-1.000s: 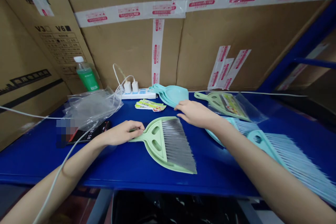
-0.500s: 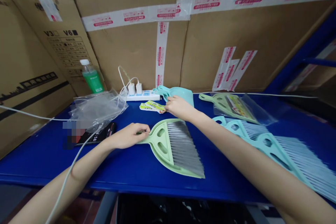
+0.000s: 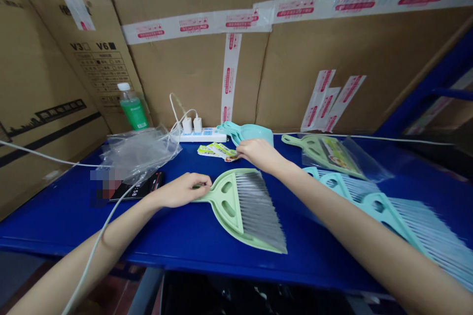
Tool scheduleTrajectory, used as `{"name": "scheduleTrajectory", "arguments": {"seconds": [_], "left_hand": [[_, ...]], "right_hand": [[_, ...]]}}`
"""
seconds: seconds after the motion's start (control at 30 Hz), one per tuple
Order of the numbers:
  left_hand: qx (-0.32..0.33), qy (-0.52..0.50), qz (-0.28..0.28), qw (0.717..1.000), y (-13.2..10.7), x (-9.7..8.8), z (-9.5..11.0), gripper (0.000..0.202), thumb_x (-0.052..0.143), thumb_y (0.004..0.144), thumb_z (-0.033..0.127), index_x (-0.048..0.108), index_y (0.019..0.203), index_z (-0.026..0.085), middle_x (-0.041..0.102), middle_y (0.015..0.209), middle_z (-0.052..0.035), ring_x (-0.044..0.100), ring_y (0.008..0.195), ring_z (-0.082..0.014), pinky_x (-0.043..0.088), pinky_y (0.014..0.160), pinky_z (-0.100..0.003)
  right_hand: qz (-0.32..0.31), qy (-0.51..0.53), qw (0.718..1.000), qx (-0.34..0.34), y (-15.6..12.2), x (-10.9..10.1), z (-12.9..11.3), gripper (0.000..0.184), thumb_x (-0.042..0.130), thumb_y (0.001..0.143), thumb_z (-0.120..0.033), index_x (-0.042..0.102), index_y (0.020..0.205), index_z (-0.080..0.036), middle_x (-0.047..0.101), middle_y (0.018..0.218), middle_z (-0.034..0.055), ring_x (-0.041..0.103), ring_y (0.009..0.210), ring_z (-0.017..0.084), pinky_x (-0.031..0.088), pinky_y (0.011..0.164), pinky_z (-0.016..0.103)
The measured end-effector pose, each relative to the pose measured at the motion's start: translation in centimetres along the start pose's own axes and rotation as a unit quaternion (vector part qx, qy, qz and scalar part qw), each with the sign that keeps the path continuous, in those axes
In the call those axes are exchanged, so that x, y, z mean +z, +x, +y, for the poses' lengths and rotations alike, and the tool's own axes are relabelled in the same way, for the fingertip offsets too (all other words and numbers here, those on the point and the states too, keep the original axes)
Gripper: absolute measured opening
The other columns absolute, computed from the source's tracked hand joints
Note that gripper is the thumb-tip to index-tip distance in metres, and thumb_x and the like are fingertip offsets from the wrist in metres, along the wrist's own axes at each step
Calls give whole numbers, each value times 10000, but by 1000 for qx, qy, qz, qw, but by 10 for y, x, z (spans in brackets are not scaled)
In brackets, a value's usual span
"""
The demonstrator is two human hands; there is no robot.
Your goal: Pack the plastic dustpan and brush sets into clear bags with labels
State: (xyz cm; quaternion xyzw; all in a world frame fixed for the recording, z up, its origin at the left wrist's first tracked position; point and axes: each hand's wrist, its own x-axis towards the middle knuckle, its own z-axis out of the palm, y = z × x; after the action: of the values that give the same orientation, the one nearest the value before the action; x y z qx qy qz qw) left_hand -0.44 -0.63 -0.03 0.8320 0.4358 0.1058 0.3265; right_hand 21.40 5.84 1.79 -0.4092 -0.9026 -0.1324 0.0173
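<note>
A light green hand brush with grey bristles lies in a matching green dustpan on the blue table. My left hand grips the set's handle at its left end. My right hand reaches past the set to a small pile of printed paper labels, fingertips touching the nearest label. Just behind it lies a stack of teal dustpans.
A bagged green brush set and several teal brushes lie to the right. On the left are clear plastic bags, a phone, a green bottle and a power strip. Cardboard boxes wall the back.
My right hand left the green dustpan's far edge and moved back and left to the labels. My left hand stayed on the handle.
</note>
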Motion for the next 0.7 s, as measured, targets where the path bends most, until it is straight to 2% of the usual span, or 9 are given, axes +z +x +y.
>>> {"name": "scheduleTrajectory", "arguments": {"seconds": [0.23, 0.37, 0.5, 0.6, 0.7], "left_hand": [[4, -4, -2, 1000, 0, 0, 0, 307, 378, 852, 422, 472, 705, 170, 414, 640, 44, 355, 612, -109, 299, 586, -214], [4, -5, -1, 1000, 0, 0, -1, 314, 381, 853, 427, 470, 694, 171, 411, 640, 46, 348, 601, -104, 292, 578, -211], [0, -4, -7, 1000, 1, 0, -3, 299, 388, 850, 417, 473, 699, 174, 408, 630, 48, 349, 592, -104, 283, 570, -211], [4, -2, -7, 1000, 2, 0, -5, 291, 395, 851, 406, 482, 703, 170, 418, 642, 46, 355, 601, -105, 288, 582, -211], [6, -3, -9, 1000, 2, 0, -5, 292, 397, 854, 403, 484, 705, 168, 422, 652, 44, 360, 612, -105, 293, 590, -209]], "right_hand": [[35, 10, 999, 13, -9, -1, 2, 217, 484, 897, -122, 695, 851, -142, 664, 817, 79, 592, 748, 187, 274, 549, 277], [90, 47, 994, -33, -29, -9, 4, 247, 459, 879, -113, 699, 841, -162, 642, 801, 68, 573, 772, 187, 333, 603, 275], [35, 113, 990, -71, -58, -15, -2, 245, 454, 844, -86, 676, 776, -163, 597, 714, 44, 537, 665, 165, 325, 567, 272], [-13, 195, 975, -105, -73, -14, -7, 256, 439, 860, -99, 602, 676, -171, 557, 654, 14, 500, 607, 138, 324, 564, 260], [-35, 255, 957, -130, -79, -14, -10, 312, 419, 897, -139, 513, 603, -184, 497, 592, -16, 441, 550, 120, 308, 547, 254]]}}
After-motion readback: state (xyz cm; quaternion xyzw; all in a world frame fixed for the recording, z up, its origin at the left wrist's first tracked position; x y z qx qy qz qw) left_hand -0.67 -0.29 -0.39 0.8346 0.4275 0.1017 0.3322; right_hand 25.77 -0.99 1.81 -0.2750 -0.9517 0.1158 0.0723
